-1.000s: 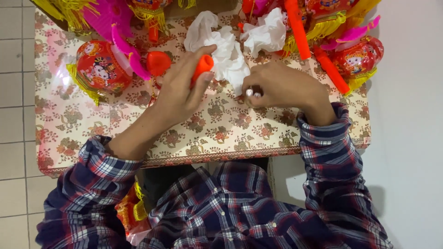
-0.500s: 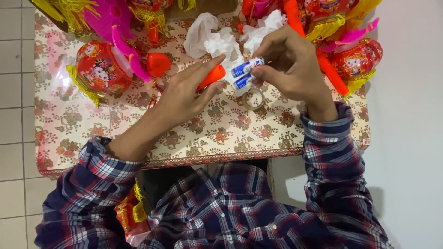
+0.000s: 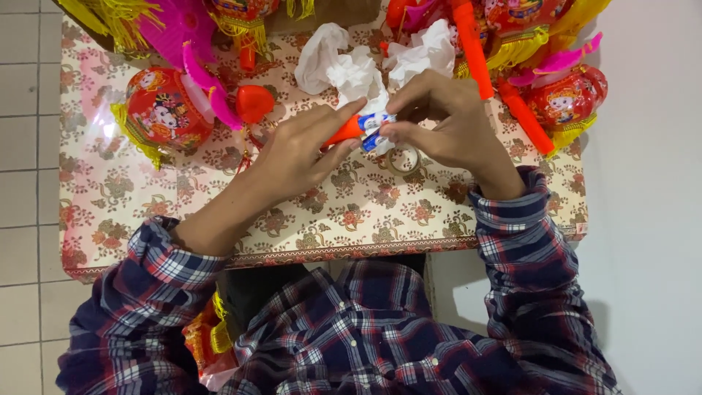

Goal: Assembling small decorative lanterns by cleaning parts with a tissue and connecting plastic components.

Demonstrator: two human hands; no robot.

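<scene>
Above table [image 3: 219,219], left hand [image 3: 296,150] gripping orange tube [image 3: 342,130], right hand [image 3: 446,121] pinching batteries [image 3: 374,130]

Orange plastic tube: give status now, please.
Left hand grips orange plastic tube. Right hand pinches small blue-white cylinders at its end. Crumpled white paper behind.

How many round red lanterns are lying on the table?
2 show clearly: one red lantern left of the hands, another red lantern at the right edge. More seem partly cut off along the top.
</scene>
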